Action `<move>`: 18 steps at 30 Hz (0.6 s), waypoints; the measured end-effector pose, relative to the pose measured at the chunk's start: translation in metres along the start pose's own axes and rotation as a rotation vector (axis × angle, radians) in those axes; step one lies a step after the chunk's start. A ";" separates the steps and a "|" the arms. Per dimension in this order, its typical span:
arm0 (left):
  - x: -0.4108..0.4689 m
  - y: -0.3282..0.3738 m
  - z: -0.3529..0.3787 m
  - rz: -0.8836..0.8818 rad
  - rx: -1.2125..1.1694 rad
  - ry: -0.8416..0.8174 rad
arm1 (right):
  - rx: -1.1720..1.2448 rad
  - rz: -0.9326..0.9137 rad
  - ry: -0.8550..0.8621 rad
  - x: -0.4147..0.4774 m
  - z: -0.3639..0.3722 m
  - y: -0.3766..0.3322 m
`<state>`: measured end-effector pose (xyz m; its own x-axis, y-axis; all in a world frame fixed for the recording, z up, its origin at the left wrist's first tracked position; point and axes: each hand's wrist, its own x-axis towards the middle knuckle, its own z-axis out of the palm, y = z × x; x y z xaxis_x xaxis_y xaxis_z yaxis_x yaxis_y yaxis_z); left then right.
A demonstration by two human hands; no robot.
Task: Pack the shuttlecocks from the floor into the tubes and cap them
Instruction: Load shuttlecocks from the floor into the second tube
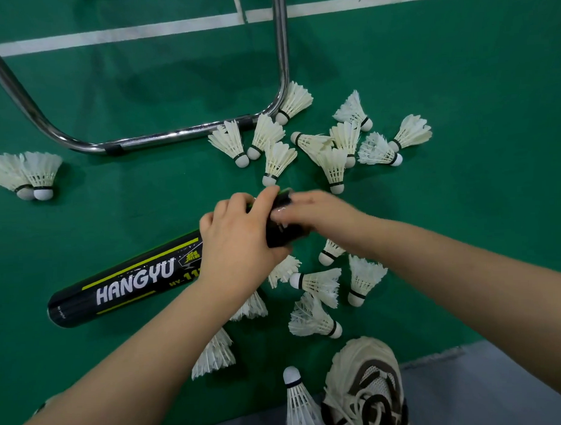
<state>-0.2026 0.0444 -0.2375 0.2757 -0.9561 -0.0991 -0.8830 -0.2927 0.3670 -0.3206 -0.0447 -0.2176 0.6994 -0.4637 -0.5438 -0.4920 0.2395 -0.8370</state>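
My left hand (238,236) grips a black tube (281,226) held above the green floor, and my right hand (317,211) has its fingers on the tube's upper end. Whether a cap sits there is hidden by the fingers. A second black tube (125,281) lettered HANGYU lies on the floor to the left, partly under my left wrist. Several white feather shuttlecocks lie scattered: a cluster (334,147) beyond my hands, another group (320,293) below them, and two (33,176) at the far left.
A chrome tubular frame (162,137) rests on the floor at the upper left, touching some shuttlecocks. My shoe (368,387) is at the bottom, by the edge of a grey floor strip. White court lines (123,33) run across the top.
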 end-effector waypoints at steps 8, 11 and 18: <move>0.003 0.002 0.004 -0.009 0.029 -0.064 | -0.133 0.070 0.652 -0.005 -0.058 0.044; -0.001 0.004 0.008 -0.007 0.044 -0.074 | -0.475 0.160 0.574 -0.008 -0.057 0.070; 0.000 0.007 0.008 -0.018 0.063 -0.068 | -0.707 0.192 0.499 -0.013 -0.055 0.093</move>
<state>-0.2119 0.0421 -0.2423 0.2675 -0.9487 -0.1683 -0.9008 -0.3083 0.3058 -0.4041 -0.0637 -0.2845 0.3460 -0.8271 -0.4429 -0.8982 -0.1557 -0.4110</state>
